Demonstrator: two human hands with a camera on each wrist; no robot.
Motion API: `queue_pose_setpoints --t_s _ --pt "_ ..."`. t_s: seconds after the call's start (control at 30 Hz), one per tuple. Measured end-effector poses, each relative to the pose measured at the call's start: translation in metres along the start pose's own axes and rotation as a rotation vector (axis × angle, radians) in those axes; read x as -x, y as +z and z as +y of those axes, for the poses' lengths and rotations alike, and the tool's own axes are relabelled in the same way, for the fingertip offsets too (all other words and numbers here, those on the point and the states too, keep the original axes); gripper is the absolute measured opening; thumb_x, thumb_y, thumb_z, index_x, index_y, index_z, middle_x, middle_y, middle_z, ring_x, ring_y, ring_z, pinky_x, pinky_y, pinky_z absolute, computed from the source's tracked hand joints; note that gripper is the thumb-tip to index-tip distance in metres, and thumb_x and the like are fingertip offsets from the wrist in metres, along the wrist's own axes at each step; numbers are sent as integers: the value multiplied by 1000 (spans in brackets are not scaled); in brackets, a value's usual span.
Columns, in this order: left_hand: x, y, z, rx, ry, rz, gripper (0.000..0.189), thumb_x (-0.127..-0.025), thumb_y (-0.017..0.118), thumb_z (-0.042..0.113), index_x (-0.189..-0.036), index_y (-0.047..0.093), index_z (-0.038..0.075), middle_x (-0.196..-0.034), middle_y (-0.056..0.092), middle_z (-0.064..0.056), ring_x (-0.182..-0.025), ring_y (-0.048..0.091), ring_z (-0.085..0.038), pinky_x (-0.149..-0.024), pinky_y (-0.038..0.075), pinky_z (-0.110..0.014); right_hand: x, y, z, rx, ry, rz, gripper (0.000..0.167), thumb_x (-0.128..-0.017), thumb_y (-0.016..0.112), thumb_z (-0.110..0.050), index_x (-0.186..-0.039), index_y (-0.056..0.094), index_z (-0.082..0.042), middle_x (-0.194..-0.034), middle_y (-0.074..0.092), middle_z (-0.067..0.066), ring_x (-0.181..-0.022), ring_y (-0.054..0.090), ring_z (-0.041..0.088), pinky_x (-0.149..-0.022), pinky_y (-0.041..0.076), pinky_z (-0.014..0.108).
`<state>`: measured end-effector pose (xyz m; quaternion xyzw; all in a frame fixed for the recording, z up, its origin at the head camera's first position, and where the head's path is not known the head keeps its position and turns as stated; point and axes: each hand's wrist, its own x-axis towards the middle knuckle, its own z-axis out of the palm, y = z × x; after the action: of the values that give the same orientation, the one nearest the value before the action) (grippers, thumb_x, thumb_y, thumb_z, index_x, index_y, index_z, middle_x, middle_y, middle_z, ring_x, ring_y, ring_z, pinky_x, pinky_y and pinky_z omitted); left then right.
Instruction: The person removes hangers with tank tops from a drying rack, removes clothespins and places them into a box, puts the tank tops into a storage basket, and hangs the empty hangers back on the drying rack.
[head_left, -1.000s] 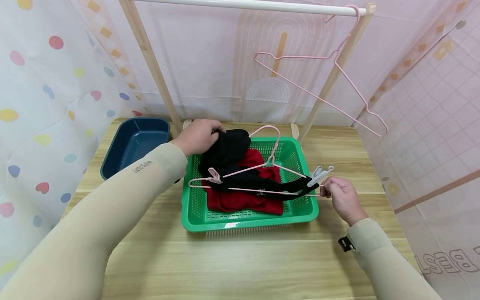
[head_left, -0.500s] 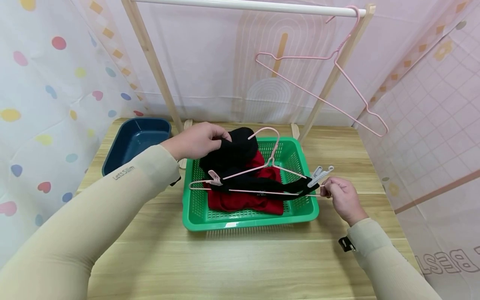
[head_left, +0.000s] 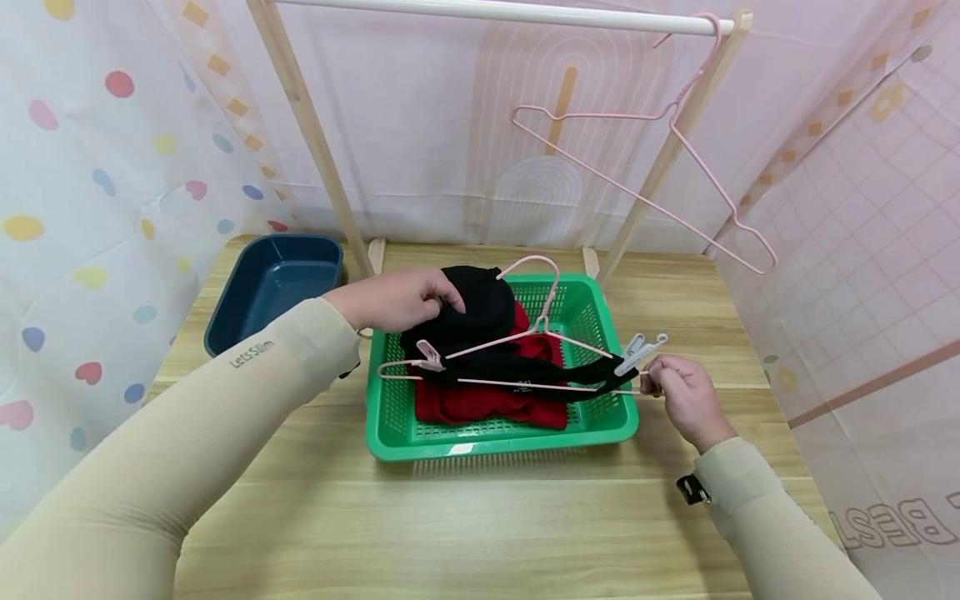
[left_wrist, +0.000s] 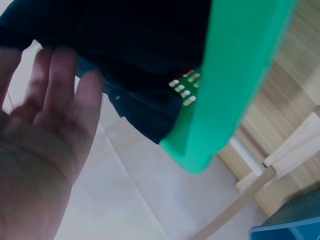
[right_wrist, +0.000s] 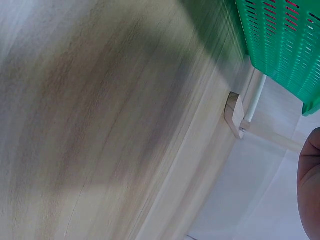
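A black garment, its exact kind unclear, lies bunched in a green basket. Its band-like edge is clipped to a pink hanger by a pink clothespin and a grey clothespin. My left hand pinches the garment's bulk at the basket's far left; the left wrist view shows the other fingers loosely extended beneath the black cloth. At the basket's right side, my right hand grips the hanger's right corner. Only part of that hand shows in the right wrist view.
Red clothing lies under the black garment. A dark blue tub stands at the left of the wooden table. Behind the basket rises a rack with a white rail, where another pink hanger hangs at the right.
My left hand has moved right and then down toward the basket, bringing the black garment's bulk with it. The right hand and the hanger have stayed almost still.
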<state>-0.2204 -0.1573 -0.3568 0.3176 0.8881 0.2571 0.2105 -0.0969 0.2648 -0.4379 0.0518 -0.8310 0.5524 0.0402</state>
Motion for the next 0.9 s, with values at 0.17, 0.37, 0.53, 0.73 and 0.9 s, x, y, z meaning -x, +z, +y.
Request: queue_pose_setpoints --t_s 0.17,0.37,0.53,0.73,0.9 --pt "-5 0 -9 -13 -90 133 30 -108 60 24 -133 69 9 -140 63 -15 -131 60 -32 -113 47 -53 0 0 0 -12 -3 1 33 -95 42 8 -68 62 3 -70 63 5 -68 55 10 -66 48 24" --pt "-10 5 -23 -196 -225 123 60 -104 67 37 -156 50 13 -160 47 -20 -146 48 -40 -119 42 -57 1 0 -1 0 9 2 32 -95 42 8 -71 62 6 -70 63 0 -69 55 10 -67 48 24" --pt "-14 8 -30 -284 -229 66 64 -103 69 31 -161 45 16 -164 45 -19 -149 46 -40 -119 43 -56 2 -1 -2 6 19 -2 32 -96 42 8 -72 63 8 -71 63 -5 -70 55 10 -68 48 24" --pt "-22 11 -32 -343 -205 100 61 -100 72 19 -157 51 15 -161 50 -16 -147 49 -39 -118 44 -57 3 -1 -3 10 24 0 33 -96 42 7 -72 64 6 -72 63 -4 -71 55 10 -68 49 24" --pt "-26 14 -31 -375 -188 154 52 -100 69 11 -151 58 12 -157 54 -18 -143 52 -41 -118 43 -56 4 -1 -2 3 19 -1 32 -96 42 8 -72 63 7 -71 62 -4 -70 55 10 -68 49 24"
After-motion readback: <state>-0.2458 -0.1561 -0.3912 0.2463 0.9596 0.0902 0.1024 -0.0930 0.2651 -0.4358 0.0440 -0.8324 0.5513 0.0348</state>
